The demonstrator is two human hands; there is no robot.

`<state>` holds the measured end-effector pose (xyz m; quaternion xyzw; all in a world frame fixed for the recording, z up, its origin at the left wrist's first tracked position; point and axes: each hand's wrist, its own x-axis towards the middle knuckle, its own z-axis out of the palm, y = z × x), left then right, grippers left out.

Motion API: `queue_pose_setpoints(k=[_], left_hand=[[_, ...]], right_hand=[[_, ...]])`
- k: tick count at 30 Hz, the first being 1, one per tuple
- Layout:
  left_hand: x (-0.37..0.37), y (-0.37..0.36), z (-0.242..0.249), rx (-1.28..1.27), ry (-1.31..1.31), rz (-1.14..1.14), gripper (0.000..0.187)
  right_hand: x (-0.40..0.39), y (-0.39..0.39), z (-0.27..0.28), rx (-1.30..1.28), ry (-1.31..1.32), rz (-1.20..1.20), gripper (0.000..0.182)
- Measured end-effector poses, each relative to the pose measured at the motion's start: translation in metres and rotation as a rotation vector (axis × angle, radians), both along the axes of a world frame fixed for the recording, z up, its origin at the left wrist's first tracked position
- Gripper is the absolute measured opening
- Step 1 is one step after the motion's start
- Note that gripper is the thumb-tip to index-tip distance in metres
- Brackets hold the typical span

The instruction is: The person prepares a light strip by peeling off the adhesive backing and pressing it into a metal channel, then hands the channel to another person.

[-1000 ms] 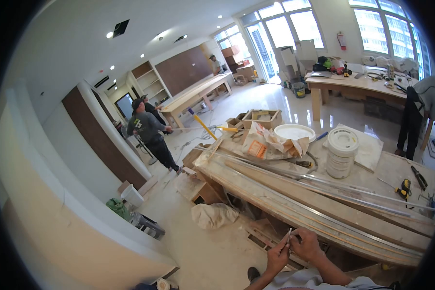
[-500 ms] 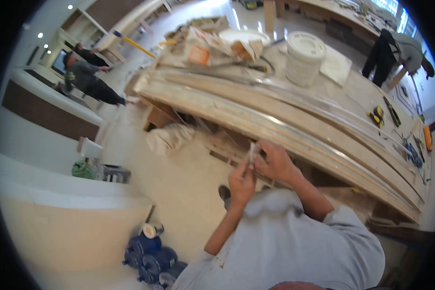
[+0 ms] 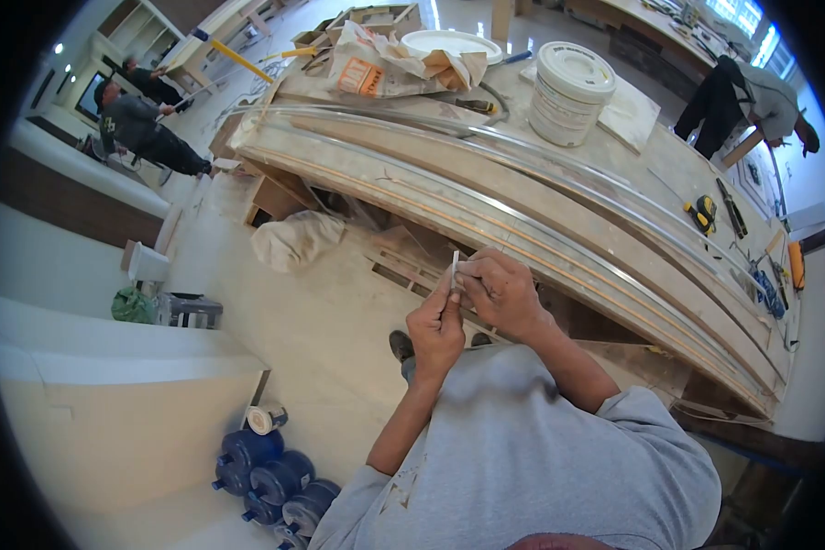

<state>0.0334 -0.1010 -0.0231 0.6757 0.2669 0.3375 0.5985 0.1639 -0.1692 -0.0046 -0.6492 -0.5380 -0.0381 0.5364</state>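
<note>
A small, thin whitish strip (image 3: 456, 262) stands upright between my two hands, in front of the workbench edge. My left hand (image 3: 436, 332) pinches its lower part between thumb and fingers. Higher up, the curled fingers of my right hand (image 3: 502, 295) grip the same strip from the side. What exactly the strip is, I cannot make out. Just beyond my hands runs the bench (image 3: 614, 197), with long metal and wooden strips (image 3: 513, 220) lying along it.
On the bench are a white bucket (image 3: 564, 101), a paper sack (image 3: 376, 64), a yellow-black tape measure (image 3: 703, 213) and several hand tools. Blue water jugs (image 3: 280, 477) lie on the floor at lower left. One person (image 3: 147, 133) stands far left, another (image 3: 761, 101) bends at right.
The view has shifted a little, so the bench and floor items sit further left and the bench top higher. Both hands still hold the strip, which now shows more clearly.
</note>
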Motion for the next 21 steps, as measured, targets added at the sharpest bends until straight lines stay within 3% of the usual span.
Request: queue_pose_setpoints(k=[3,6,13,19,21], left_hand=[[-0.001,0.002,-0.010,0.162,0.022,0.005,0.037],[0.000,0.002,-0.009,0.168,0.050,0.010,0.039],[0.006,-0.001,-0.004,0.031,0.048,0.043,0.034],[0.009,0.003,-0.006,0.157,0.037,0.075,0.031],[0.006,0.002,-0.001,-0.012,0.095,0.063,0.031]], right_hand=[[0.000,-0.001,0.002,-0.025,0.019,0.003,0.015],[0.000,0.004,-0.003,0.022,0.017,-0.026,0.017],[-0.001,0.001,-0.002,-0.093,0.048,0.016,0.019],[0.000,-0.003,-0.003,-0.129,0.031,0.034,0.021],[-0.001,-0.005,-0.001,-0.135,0.038,0.031,0.021]])
